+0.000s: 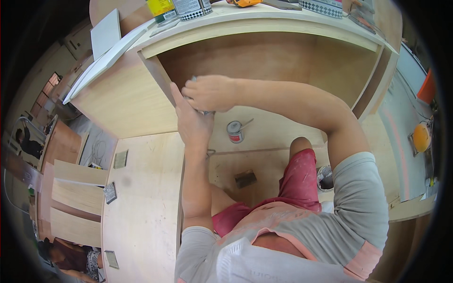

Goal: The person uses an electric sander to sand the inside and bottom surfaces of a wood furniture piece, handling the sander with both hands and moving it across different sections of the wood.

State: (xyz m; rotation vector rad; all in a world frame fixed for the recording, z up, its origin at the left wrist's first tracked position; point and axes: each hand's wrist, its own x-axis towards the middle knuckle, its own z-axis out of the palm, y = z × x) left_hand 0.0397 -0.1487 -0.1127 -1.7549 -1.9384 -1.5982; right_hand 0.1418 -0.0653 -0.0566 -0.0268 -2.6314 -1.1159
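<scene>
My right hand (212, 93) is closed in front of the cabinet's opening, its forearm reaching across from the right. Small grey edges of a thing (206, 112) show below its fingers and above them; what it is I cannot make out. Just under and left of it is my left hand (194, 123), one digit stretched up beside the upright edge of the wooden cabinet (158, 75). Its other fingers are mostly hidden, and the two hands meet around the grey thing. Below them stands a small opened can (235, 132) with a stick leaning from it.
Cans (191, 9) and an orange tool (244, 3) stand on the cabinet top. Grey abrasive-looking pads (110, 192) lie on the pale panel (146, 203) at left; a dark block (245, 178) lies between my legs. An open tin (325, 178) sits by my knee. Another person (75, 259) is at lower left.
</scene>
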